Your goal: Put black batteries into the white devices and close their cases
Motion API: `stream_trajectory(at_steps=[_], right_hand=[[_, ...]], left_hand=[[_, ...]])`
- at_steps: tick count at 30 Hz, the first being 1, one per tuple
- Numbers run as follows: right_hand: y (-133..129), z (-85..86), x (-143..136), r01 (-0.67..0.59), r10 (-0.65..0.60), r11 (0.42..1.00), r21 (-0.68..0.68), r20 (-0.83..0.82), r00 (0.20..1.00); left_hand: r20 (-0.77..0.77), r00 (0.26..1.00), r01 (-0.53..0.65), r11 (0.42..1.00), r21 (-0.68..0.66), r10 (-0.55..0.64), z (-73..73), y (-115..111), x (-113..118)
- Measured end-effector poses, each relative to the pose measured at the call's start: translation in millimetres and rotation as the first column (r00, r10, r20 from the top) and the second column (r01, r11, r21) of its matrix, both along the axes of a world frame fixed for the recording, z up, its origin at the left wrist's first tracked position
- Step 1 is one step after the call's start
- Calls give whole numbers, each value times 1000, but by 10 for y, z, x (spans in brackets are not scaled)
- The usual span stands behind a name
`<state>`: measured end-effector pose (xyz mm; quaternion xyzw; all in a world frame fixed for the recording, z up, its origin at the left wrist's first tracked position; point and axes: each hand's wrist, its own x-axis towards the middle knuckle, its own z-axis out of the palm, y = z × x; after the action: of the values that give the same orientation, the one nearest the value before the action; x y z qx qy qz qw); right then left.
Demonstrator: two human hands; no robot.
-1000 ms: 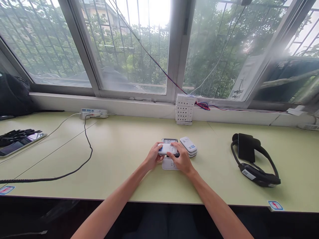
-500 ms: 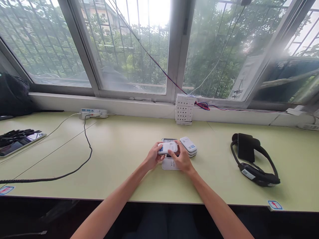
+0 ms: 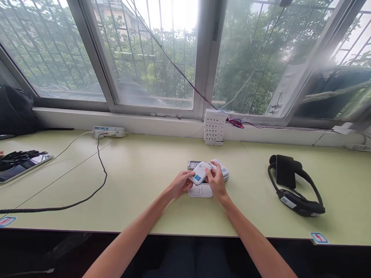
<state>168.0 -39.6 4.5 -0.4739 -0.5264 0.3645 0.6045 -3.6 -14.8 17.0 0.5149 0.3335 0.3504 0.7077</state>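
Observation:
Both hands hold one white rounded rectangular device (image 3: pixel 199 173) with a blue label, tilted above the table. My left hand (image 3: pixel 182 184) pinches its lower left end, thumb on top. My right hand (image 3: pixel 216 180) grips its right side, thumb on the face and index finger at the upper corner. Behind it lies an opened device (image 3: pixel 192 165) with its inside showing, partly covered by the held one. A white cover (image 3: pixel 200 190) with a small printed label lies just below my hands. A stack of similar white devices (image 3: pixel 225 172) stands right beside my right hand.
A black head-worn device (image 3: pixel 301 200) lies on the right of the pale green table (image 3: pixel 139 170). White boxes (image 3: pixel 214 127) are stacked by the window sill. A power strip (image 3: pixel 108 131), a dark cable (image 3: pixel 106 173) and a tablet (image 3: pixel 24 168) are on the left.
The held device has turned from nearly level to a slant, its right end raised. My right hand's fingers have shifted towards its upper right corner, and more of the white cover shows.

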Motion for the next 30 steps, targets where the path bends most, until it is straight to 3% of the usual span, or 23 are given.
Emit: stream_trajectory(at_steps=[6,11,18,30], right_hand=[[-3,30,20,-23,17,998,-61,-88,996],[5,-1,-12,-155,133,980,-122,-168,977],[-14,21,-52,-417,363,870,-264,-230,903],[10,-59,-34,-456,409,835,-306,-208,889]], left_hand=[[-70,997,20,998,56,-16,-12,-5,-15],[-25,999,-42,998,38,43,-20,6,-6],[17,993,-114,993,4,114,12,-15,-4],[-2,997,-80,995,63,80,-18,-26,2]])
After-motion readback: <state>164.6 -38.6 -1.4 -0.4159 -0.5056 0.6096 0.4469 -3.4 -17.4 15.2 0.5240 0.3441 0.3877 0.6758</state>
